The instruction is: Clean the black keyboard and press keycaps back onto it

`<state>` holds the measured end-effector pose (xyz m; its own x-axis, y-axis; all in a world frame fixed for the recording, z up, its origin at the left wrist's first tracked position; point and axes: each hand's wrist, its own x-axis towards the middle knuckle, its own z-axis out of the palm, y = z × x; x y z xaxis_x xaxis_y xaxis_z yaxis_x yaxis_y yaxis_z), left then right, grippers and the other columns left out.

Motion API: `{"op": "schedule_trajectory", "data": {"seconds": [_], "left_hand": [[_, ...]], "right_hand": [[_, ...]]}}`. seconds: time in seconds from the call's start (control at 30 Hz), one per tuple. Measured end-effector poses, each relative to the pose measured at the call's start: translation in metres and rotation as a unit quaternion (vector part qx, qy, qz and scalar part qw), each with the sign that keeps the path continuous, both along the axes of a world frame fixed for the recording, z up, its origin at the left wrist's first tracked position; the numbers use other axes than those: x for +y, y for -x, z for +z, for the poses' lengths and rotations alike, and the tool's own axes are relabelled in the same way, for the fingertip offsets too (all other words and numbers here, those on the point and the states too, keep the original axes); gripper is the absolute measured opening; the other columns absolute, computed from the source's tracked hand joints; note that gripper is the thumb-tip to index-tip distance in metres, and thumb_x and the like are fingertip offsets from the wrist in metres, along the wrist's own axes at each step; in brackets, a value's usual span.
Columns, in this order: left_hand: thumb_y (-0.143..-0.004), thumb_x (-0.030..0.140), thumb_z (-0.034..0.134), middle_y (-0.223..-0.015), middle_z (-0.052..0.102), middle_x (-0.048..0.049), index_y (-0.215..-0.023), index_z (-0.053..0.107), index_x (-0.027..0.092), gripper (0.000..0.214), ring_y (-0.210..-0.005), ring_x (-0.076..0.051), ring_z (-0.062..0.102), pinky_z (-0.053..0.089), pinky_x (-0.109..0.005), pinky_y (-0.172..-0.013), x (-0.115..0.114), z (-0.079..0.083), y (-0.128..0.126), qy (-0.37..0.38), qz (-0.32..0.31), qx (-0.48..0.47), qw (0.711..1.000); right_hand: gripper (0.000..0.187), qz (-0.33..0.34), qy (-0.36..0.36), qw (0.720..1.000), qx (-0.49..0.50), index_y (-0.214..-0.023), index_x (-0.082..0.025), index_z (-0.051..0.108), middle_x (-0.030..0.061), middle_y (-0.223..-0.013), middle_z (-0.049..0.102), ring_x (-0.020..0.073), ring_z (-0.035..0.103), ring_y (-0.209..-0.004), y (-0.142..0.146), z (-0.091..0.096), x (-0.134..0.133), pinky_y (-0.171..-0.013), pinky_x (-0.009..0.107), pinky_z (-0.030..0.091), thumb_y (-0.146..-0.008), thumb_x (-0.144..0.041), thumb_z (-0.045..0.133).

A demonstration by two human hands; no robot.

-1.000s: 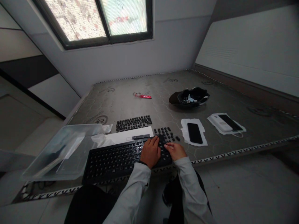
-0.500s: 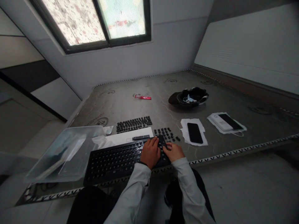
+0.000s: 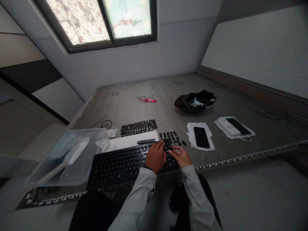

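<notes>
A black keyboard (image 3: 115, 166) lies at the near table edge, with many key places showing small pale marks. My left hand (image 3: 156, 157) rests on its right part, fingers together and bent over toward its far edge. Close by, my right hand (image 3: 181, 156) is at the keyboard's right end, thumb and fingers pinched together. Whatever lies between those fingertips is too small to make out. Loose black keycaps (image 3: 139, 127) stand in rows behind the keyboard, and a smaller group of keycaps (image 3: 172, 138) lies beyond my hands. A dark slim bar-shaped piece (image 3: 146, 141) rests on a white sheet (image 3: 125, 142).
A clear plastic bin (image 3: 79, 175) stands at the left. To the right are a black phone (image 3: 201, 137) on white paper and a white device (image 3: 230, 127) beside another dark phone-like object. Farther back lie an upturned cap (image 3: 196, 101) and a red-and-clear packet (image 3: 148, 99).
My right hand has shifted slightly right, its fingers still pinched at the keyboard. My left hand stays nearly in place; the whole view has moved a little.
</notes>
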<state>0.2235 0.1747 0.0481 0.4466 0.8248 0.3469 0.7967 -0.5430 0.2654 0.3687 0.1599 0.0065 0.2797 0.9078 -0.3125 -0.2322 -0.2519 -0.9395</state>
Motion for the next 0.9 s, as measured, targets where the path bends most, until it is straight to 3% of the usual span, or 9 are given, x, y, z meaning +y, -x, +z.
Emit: {"op": "schedule_trajectory", "data": {"seconds": [0.1,0.23,0.33,0.43,0.63,0.9], "left_hand": [[-0.081,0.017,0.048,-0.129,0.052,-0.0074,-0.124,0.049,0.017,0.043,-0.111,-0.022,0.048,0.043,-0.039,-0.094,0.000,0.000,0.000,0.005,0.002,0.003,1.000],[-0.082,0.018,0.047,-0.130,0.052,-0.0074,-0.124,0.049,0.016,0.043,-0.111,-0.022,0.047,0.042,-0.039,-0.094,0.000,-0.002,0.001,0.010,0.002,0.004,1.000],[-0.081,0.018,0.047,-0.131,0.051,-0.0078,-0.125,0.049,0.016,0.044,-0.112,-0.022,0.047,0.041,-0.039,-0.096,0.000,-0.003,0.001,0.012,0.001,0.004,1.000],[-0.081,0.018,0.047,-0.131,0.050,-0.0082,-0.125,0.049,0.015,0.044,-0.112,-0.023,0.047,0.041,-0.039,-0.095,0.000,-0.004,0.001,0.013,-0.001,0.004,1.000],[-0.081,0.019,0.047,-0.130,0.051,-0.0086,-0.124,0.049,0.015,0.043,-0.109,-0.023,0.048,0.042,-0.039,-0.094,0.000,-0.002,0.001,0.010,0.003,-0.001,1.000],[-0.081,0.020,0.046,-0.130,0.051,-0.0095,-0.125,0.049,0.014,0.044,-0.109,-0.023,0.048,0.041,-0.039,-0.093,0.000,-0.003,0.002,0.018,0.002,-0.008,1.000]], "right_hand": [[0.043,-0.018,-0.020,0.986,-0.166,-0.083,-0.017,0.063,0.0092,-0.086,0.071,0.0227,0.067,-0.075,-0.002,0.004,-0.002,-0.069,0.035,0.053,-0.053,-0.046,0.075],[0.033,0.031,-0.057,0.928,-0.368,-0.090,-0.022,0.069,0.0039,-0.085,0.070,0.0162,0.062,-0.065,-0.005,0.015,-0.007,-0.069,0.032,0.050,-0.066,-0.044,0.066],[0.031,0.022,-0.077,0.892,-0.446,-0.089,-0.023,0.072,0.0045,-0.085,0.069,0.0141,0.057,-0.059,-0.007,0.020,-0.009,-0.064,0.030,0.048,-0.068,-0.045,0.065],[0.031,0.014,-0.044,0.906,-0.420,-0.081,-0.021,0.073,0.0051,-0.081,0.070,0.0158,0.060,-0.062,-0.009,0.019,-0.009,-0.064,0.029,0.049,-0.067,-0.048,0.066],[0.045,0.013,0.009,0.976,-0.218,-0.084,-0.015,0.072,0.0084,-0.077,0.072,0.0216,0.065,-0.070,-0.013,0.009,-0.010,-0.057,0.030,0.051,-0.060,-0.053,0.069],[0.046,0.012,0.006,0.965,-0.261,-0.082,-0.016,0.074,0.0084,-0.083,0.072,0.0233,0.064,-0.078,-0.017,0.002,-0.008,-0.066,0.032,0.050,-0.061,-0.056,0.067]]}}
